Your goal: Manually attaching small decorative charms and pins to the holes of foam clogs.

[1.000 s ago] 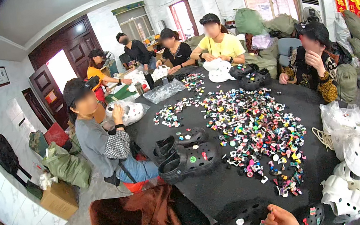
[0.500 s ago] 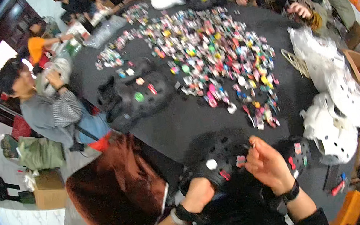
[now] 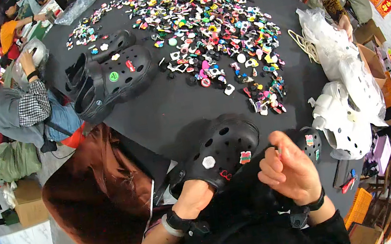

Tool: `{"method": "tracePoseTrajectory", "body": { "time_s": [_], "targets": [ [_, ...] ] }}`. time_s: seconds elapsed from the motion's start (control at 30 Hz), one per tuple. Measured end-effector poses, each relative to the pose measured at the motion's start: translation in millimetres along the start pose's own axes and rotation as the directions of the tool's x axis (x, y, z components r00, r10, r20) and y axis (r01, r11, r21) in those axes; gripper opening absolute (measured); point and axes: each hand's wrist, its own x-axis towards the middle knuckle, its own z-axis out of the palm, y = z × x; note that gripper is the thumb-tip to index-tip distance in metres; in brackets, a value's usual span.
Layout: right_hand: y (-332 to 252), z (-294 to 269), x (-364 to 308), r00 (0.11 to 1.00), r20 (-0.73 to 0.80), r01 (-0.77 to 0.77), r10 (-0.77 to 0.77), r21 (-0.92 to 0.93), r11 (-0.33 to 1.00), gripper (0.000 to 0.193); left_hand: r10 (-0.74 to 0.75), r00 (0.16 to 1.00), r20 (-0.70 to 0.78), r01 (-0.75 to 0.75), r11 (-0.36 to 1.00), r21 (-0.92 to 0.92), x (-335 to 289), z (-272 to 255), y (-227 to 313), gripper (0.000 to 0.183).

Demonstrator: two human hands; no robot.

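My left hand (image 3: 194,199) is pushed into the opening of a black clog (image 3: 228,140), its fingers hidden inside the shoe. White, red and multicoloured shoe charms sit on the clog's upper. Just right of the toe, my right hand (image 3: 291,171) is raised with thumb and forefinger pinched; a tiny piece shows at the fingertips, too small to make out. Behind this hand another black clog (image 3: 310,141) with charms is partly hidden. Further left on the dark table lies a pair of black clogs (image 3: 122,74), with green, red and flower-like charms.
A wide heap of loose shoe charms (image 3: 212,28) covers the table's far middle. White clogs in clear plastic (image 3: 347,122) stand at the right edge, near a red-handled tool (image 3: 349,184). Brown cloth (image 3: 100,196) hangs at the left. Other people sit around the table.
The whole view has shifted, so the table appears further up and left. My right hand has drawn slightly away from the clog. The person at far right has lowered a hand toward the plastic bag.
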Motion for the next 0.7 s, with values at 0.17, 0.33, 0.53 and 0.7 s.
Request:
{"method": "tracePoseTrajectory", "body": {
  "time_s": [0.17,0.33,0.53,0.7],
  "targets": [
    [-24.4,6.8,22.4,0.983,0.14,0.156,-0.119,-0.978,0.141,0.011,-0.021,0.995,0.099,0.02,1.0,0.004,1.8,-6.6,-1.9,0.041],
    [-22.0,3.4,62.2,0.959,0.275,0.249,-0.069,-0.933,-0.258,0.013,0.02,0.994,0.105,-0.021,1.0,0.001,0.7,-4.0,-1.0,0.041],
    [-24.9,4.4,81.6,0.989,0.074,0.113,0.125,-0.933,-0.341,0.01,0.037,0.991,0.131,-0.029,0.998,-0.061,-1.6,-2.9,0.8,0.041],
    [-28.1,3.0,82.0,0.962,0.213,0.266,0.173,-0.876,-0.402,0.009,-0.017,0.989,0.148,0.024,0.998,-0.05,-1.6,-7.3,0.8,0.04]
  ]
}}
